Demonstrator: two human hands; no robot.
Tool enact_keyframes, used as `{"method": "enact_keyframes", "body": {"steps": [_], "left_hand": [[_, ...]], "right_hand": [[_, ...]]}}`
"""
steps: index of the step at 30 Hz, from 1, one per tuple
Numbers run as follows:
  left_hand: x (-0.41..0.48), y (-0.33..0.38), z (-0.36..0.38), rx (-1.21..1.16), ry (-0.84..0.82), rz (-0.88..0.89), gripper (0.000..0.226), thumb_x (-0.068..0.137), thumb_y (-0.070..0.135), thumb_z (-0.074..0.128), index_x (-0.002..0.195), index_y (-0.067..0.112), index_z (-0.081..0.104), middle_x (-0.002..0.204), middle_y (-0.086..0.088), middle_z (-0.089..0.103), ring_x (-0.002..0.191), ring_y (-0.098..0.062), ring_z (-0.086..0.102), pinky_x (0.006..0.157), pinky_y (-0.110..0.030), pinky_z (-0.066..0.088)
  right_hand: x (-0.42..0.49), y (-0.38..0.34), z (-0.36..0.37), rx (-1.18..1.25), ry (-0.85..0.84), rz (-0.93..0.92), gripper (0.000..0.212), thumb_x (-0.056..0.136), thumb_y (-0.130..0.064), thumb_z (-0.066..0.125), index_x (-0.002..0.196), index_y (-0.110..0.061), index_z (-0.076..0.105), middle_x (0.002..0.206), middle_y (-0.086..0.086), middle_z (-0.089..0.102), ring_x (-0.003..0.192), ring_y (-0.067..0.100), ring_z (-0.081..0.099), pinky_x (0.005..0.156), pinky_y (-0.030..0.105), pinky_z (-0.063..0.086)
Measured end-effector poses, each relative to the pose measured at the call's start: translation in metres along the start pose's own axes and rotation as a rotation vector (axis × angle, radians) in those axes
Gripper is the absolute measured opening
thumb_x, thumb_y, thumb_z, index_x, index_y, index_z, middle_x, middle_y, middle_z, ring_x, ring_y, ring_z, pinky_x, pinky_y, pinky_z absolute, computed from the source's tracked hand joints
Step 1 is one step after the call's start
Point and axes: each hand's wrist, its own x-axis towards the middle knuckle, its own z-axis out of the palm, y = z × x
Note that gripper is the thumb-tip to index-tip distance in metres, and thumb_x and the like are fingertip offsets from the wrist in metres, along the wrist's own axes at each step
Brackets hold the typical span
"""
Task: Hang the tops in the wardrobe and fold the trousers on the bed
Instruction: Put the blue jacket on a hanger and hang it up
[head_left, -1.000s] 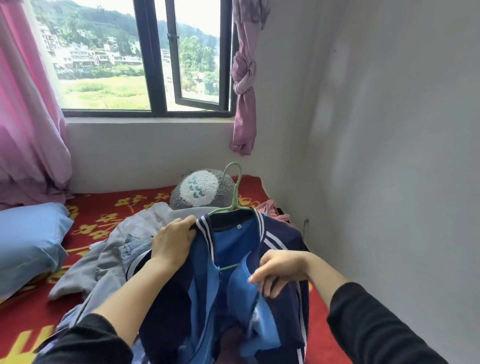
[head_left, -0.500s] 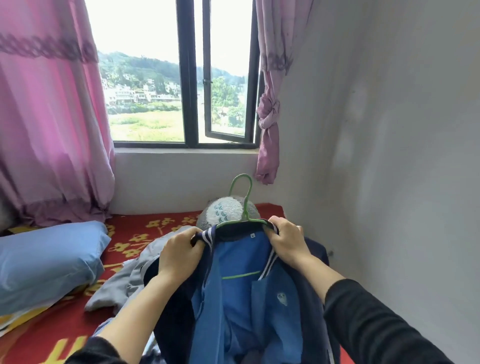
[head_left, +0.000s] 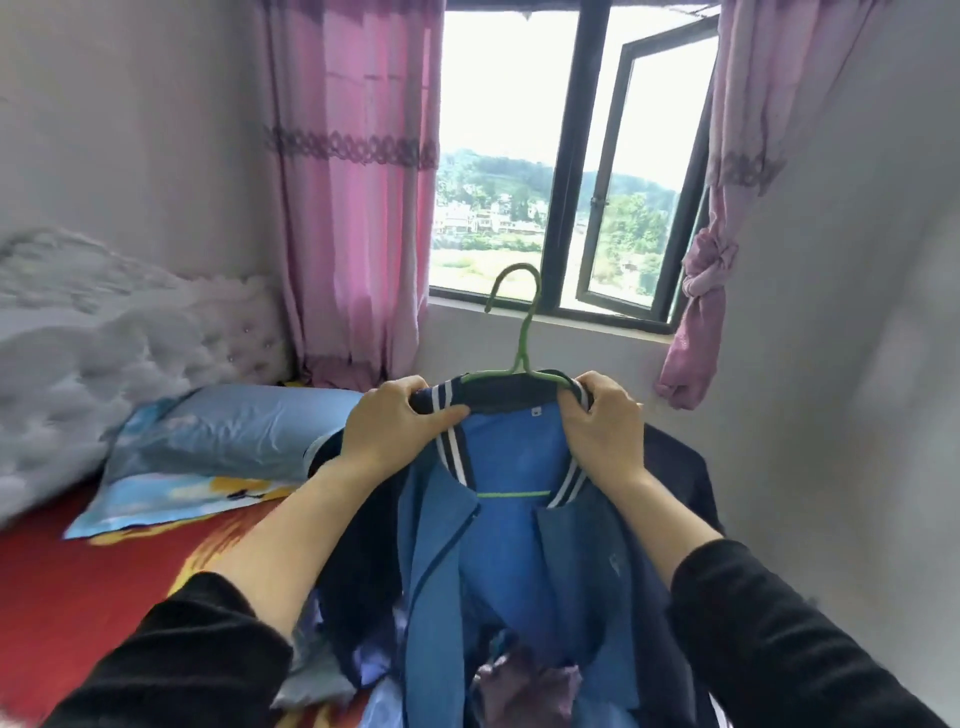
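Fingers, left (head_left: 411, 388): curled over the collar's (head_left: 511, 397) left end, thumb pressed beneath, gripping cloth and hanger arm together.
Fingers, right (head_left: 589, 385): curled round the collar's right end, gripping likewise.
Left hand (head_left: 389, 431): raised, black sleeve (head_left: 182, 654) pushed back on the forearm.
Right hand (head_left: 605, 431): level with the left, collar stretched between them.
Jacket (head_left: 524, 561): navy outside, blue lining, white-striped collar; sat on the hanger, front open, held up over the bed's right side, near the wall.
Hanger (head_left: 525, 332): green; hook upright above the collar, crossbar visible inside the open front.
Clothes (head_left: 524, 680): crumpled purple and grey pieces at the bed's near edge, under the jacket's hem.
Pillow (head_left: 228, 434): blue, at the bed's head end, against the headboard (head_left: 130, 338).
Bed (head_left: 78, 587): red cover, yellow pattern.
Window (head_left: 566, 156): one pane swung open; pink curtains (head_left: 353, 208) flanked it, right one knotted.
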Motion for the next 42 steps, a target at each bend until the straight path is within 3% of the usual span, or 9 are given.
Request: {"method": "enact_keyframes", "body": {"steps": [6, 12, 16, 22, 25, 29, 34, 39, 42], "left_hand": [[-0.089, -0.025, -0.072, 0.224, 0.126, -0.139, 0.045, 0.074, 0.056, 0.071, 0.063, 0.02, 0.046, 0.058, 0.006, 0.051, 0.064, -0.021, 0.052, 0.054, -0.032, 0.033], [-0.152, -0.047, -0.189, 0.324, 0.332, -0.265, 0.033, 0.076, 0.042, 0.07, 0.068, 0.014, 0.054, 0.062, 0.002, 0.059, 0.062, -0.02, 0.057, 0.054, -0.031, 0.039], [-0.202, -0.073, -0.272, 0.407, 0.447, -0.353, 0.027, 0.077, 0.038, 0.068, 0.069, 0.015, 0.055, 0.064, 0.003, 0.06, 0.065, -0.021, 0.058, 0.054, -0.03, 0.036], [-0.293, -0.112, -0.398, 0.623, 0.587, -0.428, 0.032, 0.077, 0.037, 0.068, 0.104, 0.025, 0.056, 0.098, 0.011, 0.055, 0.092, -0.014, 0.05, 0.086, -0.039, 0.042], [-0.354, -0.129, -0.454, 0.656, 0.518, -0.523, 0.035, 0.08, 0.035, 0.066, 0.113, 0.03, 0.054, 0.1, 0.011, 0.057, 0.095, -0.013, 0.052, 0.086, -0.037, 0.043], [-0.429, -0.16, -0.523, 0.561, 0.53, -0.67, 0.008, 0.08, 0.024, 0.066, 0.085, 0.022, 0.061, 0.073, 0.009, 0.063, 0.073, -0.014, 0.059, 0.065, -0.029, 0.044], [-0.485, -0.19, -0.594, 0.515, 0.837, -0.742, 0.037, 0.08, 0.028, 0.069, 0.062, 0.006, 0.046, 0.053, 0.003, 0.043, 0.054, -0.017, 0.041, 0.052, -0.032, 0.028], [-0.533, -0.207, -0.655, 0.578, 0.996, -0.809, 0.041, 0.078, 0.03, 0.071, 0.058, 0.007, 0.043, 0.051, 0.0, 0.043, 0.053, -0.021, 0.041, 0.052, -0.033, 0.027], [-0.56, -0.222, -0.683, 0.616, 1.044, -0.84, 0.043, 0.077, 0.027, 0.071, 0.057, 0.01, 0.038, 0.05, 0.0, 0.039, 0.051, -0.019, 0.037, 0.051, -0.032, 0.026]], "right_hand": [[-0.066, -0.069, 0.016, 0.097, -0.158, -0.058, 0.022, 0.091, -0.027, 0.055, 0.072, -0.019, 0.051, 0.073, -0.005, 0.054, 0.075, 0.02, 0.05, 0.085, 0.043, 0.043], [-0.096, -0.187, 0.038, 0.199, -0.371, -0.218, 0.031, 0.091, -0.029, 0.053, 0.062, -0.023, 0.042, 0.058, -0.008, 0.048, 0.06, 0.022, 0.048, 0.055, 0.031, 0.035], [-0.131, -0.269, 0.068, 0.323, -0.482, -0.297, 0.029, 0.087, -0.028, 0.058, 0.064, -0.016, 0.046, 0.054, -0.006, 0.046, 0.056, 0.022, 0.045, 0.054, 0.033, 0.037], [-0.207, -0.399, 0.123, 0.507, -0.62, -0.398, 0.021, 0.088, -0.034, 0.06, 0.079, -0.015, 0.063, 0.068, -0.002, 0.062, 0.067, 0.022, 0.058, 0.059, 0.032, 0.043], [-0.252, -0.457, 0.149, 0.585, -0.707, -0.412, 0.021, 0.087, -0.033, 0.063, 0.079, -0.013, 0.063, 0.066, -0.001, 0.06, 0.067, 0.023, 0.057, 0.062, 0.035, 0.045], [-0.315, -0.529, 0.18, 0.671, -0.807, -0.464, 0.024, 0.085, -0.03, 0.066, 0.073, -0.011, 0.061, 0.059, -0.003, 0.054, 0.062, 0.019, 0.05, 0.057, 0.033, 0.037], [-0.384, -0.619, 0.205, 0.699, -0.906, -0.636, 0.03, 0.09, -0.029, 0.062, 0.072, -0.006, 0.056, 0.063, 0.004, 0.051, 0.063, 0.022, 0.045, 0.058, 0.033, 0.033], [-0.445, -0.684, 0.229, 0.612, -0.798, -0.801, 0.022, 0.084, -0.024, 0.059, 0.099, -0.007, 0.058, 0.1, 0.005, 0.048, 0.101, 0.024, 0.043, 0.08, 0.036, 0.041], [-0.472, -0.723, 0.236, 0.528, -0.835, -0.905, 0.011, 0.082, -0.02, 0.056, 0.081, -0.009, 0.054, 0.085, 0.002, 0.049, 0.09, 0.026, 0.046, 0.067, 0.033, 0.034]]}}
